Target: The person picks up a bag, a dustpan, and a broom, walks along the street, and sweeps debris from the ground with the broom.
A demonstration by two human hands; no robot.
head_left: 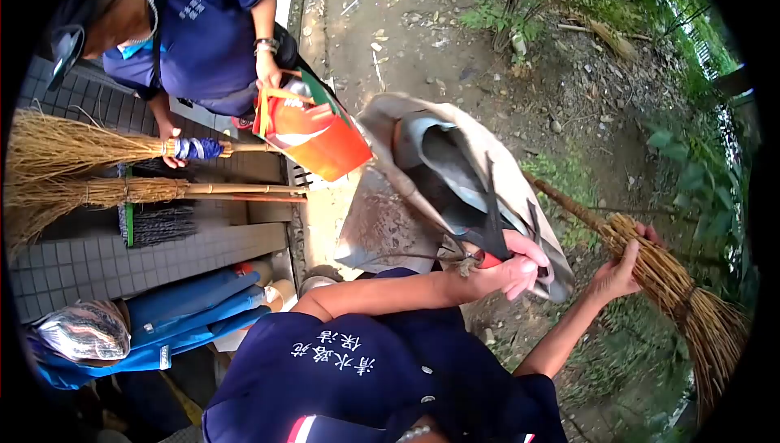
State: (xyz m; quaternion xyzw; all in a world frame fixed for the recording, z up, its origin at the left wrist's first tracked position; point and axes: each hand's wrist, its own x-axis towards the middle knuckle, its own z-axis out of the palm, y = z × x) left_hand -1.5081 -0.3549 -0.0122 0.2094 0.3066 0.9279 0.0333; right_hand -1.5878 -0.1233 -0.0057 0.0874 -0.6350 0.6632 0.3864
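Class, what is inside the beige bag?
Inside the beige bag, grey-blue material shows at the mouth; what it is, I cannot tell. The bottom, and anything lying there, is covered.

My left forearm point(390, 301) crosses before my chest point(349, 370), and my left hand point(510, 275) has its fingers curled in a grip. My right forearm point(556, 336) slants outward to my right hand point(619, 274), which seems closed too, though its fingers are mostly hidden from me.
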